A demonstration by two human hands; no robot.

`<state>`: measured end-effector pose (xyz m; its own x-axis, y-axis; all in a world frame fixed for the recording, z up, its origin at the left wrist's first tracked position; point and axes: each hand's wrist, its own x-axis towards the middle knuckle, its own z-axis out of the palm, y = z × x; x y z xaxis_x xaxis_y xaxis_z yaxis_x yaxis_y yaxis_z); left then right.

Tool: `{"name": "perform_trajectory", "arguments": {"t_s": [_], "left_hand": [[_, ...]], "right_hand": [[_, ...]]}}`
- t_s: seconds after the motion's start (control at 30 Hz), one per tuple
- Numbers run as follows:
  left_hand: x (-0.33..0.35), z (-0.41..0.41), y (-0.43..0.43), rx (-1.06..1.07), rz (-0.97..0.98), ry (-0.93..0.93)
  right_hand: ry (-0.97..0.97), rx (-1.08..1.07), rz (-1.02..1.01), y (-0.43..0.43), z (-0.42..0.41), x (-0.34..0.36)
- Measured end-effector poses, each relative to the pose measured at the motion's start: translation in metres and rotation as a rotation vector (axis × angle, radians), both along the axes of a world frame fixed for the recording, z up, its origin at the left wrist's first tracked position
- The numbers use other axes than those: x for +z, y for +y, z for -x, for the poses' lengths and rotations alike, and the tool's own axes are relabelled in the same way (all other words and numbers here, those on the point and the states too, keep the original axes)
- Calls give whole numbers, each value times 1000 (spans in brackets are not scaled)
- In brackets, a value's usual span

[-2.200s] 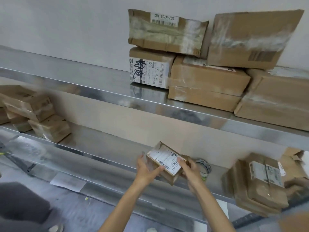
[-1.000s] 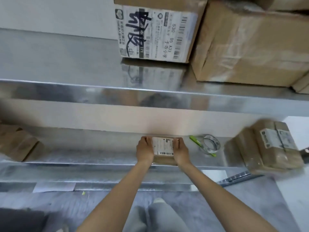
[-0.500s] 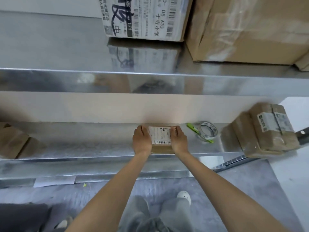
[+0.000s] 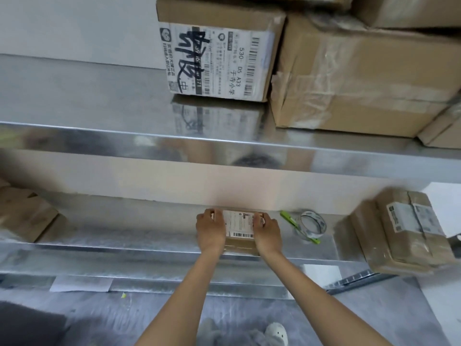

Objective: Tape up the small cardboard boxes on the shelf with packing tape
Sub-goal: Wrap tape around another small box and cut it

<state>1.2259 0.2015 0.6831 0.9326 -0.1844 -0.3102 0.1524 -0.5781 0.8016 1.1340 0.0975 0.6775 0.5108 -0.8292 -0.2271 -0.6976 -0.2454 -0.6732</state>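
A small cardboard box (image 4: 240, 229) with a white shipping label on top rests on the lower metal shelf (image 4: 129, 239). My left hand (image 4: 210, 229) grips its left side and my right hand (image 4: 267, 232) grips its right side. A roll of clear packing tape (image 4: 311, 227) on a green holder lies on the same shelf, just right of my right hand and not touching it.
A stack of taped small boxes (image 4: 404, 231) sits at the shelf's right end, and more brown boxes (image 4: 23, 214) at the left. The upper shelf (image 4: 224, 143) carries a labelled box (image 4: 217, 56) and larger taped boxes (image 4: 361, 76). Grey floor lies below.
The box was tilted in my hands above the shelf; now it lies flat on the shelf with a hand on each side. The camera has moved closer and looks more steeply down.
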Motion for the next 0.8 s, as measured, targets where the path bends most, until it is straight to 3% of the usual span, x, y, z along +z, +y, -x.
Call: {"name": "perform_trajectory", "arguments": {"t_s": [0.1,0.17,0.37,0.53,0.8], "left_hand": [[-1,-3,4,-36,-81,127],[-2,-6,7,-91,-22,121],[24,-6,17,-112,288,11],[17,-2,35,-243,174,-28],[20,5,43,-261,216,10]], "right_hand": [[54,50,32,-4,8,1],[33,62,74,-5,16,1],[-330,108,120,-3,28,19],[-273,214,104,10,45,11],[-155,306,122,15,52,8]]}}
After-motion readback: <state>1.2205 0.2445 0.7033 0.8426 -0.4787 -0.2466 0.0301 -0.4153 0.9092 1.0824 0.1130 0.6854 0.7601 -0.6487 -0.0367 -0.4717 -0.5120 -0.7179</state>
